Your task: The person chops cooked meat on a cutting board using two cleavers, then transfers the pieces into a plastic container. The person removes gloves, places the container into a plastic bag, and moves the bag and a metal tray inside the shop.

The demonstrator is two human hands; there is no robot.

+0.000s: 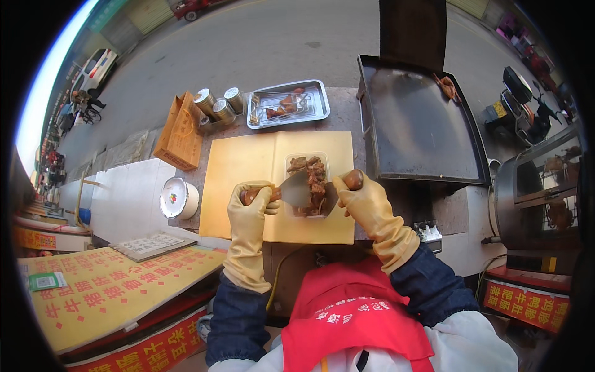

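Note:
Both of my hands wear pale rubber gloves. My left hand [247,214] grips the wooden handle of a scraper [296,189], and its wide metal blade lies over the meat. In my right hand [372,197] is the wooden handle of a second scraper [331,200]; its blade angles down at the right side of the container. Chopped browned meat [317,176] fills a clear plastic container [290,158]. Under the container is a yellow sheet or board [241,162] with a crease down its middle. The blades partly hide the near part of the meat.
A metal tray [318,109] beyond the board holds meat pieces in a clear box. Shaker tins [203,100], a paper bag [179,135] and a lidded enamel pot [179,197] stand left. A flat griddle [418,130] with one meat piece [447,87] stands right, beside a glazed cabinet [534,186].

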